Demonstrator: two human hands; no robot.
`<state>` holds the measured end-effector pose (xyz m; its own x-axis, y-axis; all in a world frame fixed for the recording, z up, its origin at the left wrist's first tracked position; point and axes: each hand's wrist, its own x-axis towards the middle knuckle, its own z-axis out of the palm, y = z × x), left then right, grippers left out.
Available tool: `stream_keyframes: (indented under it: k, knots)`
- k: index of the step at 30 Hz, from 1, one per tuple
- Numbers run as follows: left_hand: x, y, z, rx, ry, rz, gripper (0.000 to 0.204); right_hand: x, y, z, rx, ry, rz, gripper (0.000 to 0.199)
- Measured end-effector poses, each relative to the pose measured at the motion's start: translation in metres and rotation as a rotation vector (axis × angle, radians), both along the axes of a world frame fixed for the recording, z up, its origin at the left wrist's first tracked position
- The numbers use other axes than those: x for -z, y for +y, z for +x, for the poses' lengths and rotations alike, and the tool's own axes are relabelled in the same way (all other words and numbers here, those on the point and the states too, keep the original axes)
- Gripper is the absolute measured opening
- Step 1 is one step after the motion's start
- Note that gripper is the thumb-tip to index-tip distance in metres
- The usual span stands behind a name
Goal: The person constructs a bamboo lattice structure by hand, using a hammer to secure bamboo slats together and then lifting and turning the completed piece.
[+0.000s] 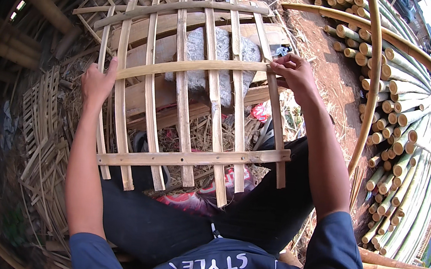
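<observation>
A bamboo lattice panel [194, 67] is held up in front of me, over my lap. It has several long slats crossed by three strips: one at the far end, one across the middle, one at the near end. My left hand [98, 82] is closed round the panel's left edge near the middle strip, thumb on top. At the right edge, my right hand [295, 75] pinches the end of the middle strip where it meets the outermost slat. Through the gaps, a rough grey stone block [197, 45] shows beneath the panel, beside wooden boards [141, 100].
Cut bamboo poles [403, 132] are stacked high on the right, with a bent bamboo pole [373, 73] in front. More lattice pieces [45, 106] lie at the left, and others at the far left. Shavings and scraps [164, 128] cover the ground under the panel.
</observation>
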<state>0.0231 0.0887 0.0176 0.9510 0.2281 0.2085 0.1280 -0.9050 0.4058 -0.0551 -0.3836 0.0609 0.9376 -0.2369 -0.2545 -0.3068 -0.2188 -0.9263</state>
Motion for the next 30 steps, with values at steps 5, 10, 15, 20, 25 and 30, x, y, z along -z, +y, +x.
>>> stream_keyframes:
  k: [5,10,15,20,25,30]
  knots:
    - [0.003,0.003,-0.001,-0.024,-0.001,-0.02,0.078,0.0,0.001,0.003,-0.017,-0.036,-0.019,0.014]
    - [0.007,0.01,-0.002,-0.021,0.01,-0.036,0.079,0.007,0.002,0.012,-0.052,-0.087,-0.114,0.015]
    - [0.001,0.005,-0.004,-0.021,0.012,-0.038,0.078,-0.004,0.004,0.011,-0.066,-0.011,-0.129,0.016]
    - [0.003,0.004,-0.004,-0.027,-0.022,-0.011,0.076,-0.001,0.003,0.012,0.084,-0.06,-0.065,0.018]
    - [-0.001,0.001,-0.006,-0.052,0.027,-0.012,0.078,0.016,0.003,0.026,0.24,-0.305,-0.281,0.021]
    - [0.001,0.006,-0.006,-0.059,0.029,0.018,0.078,0.036,0.01,0.038,0.291,-0.412,-0.359,0.019]
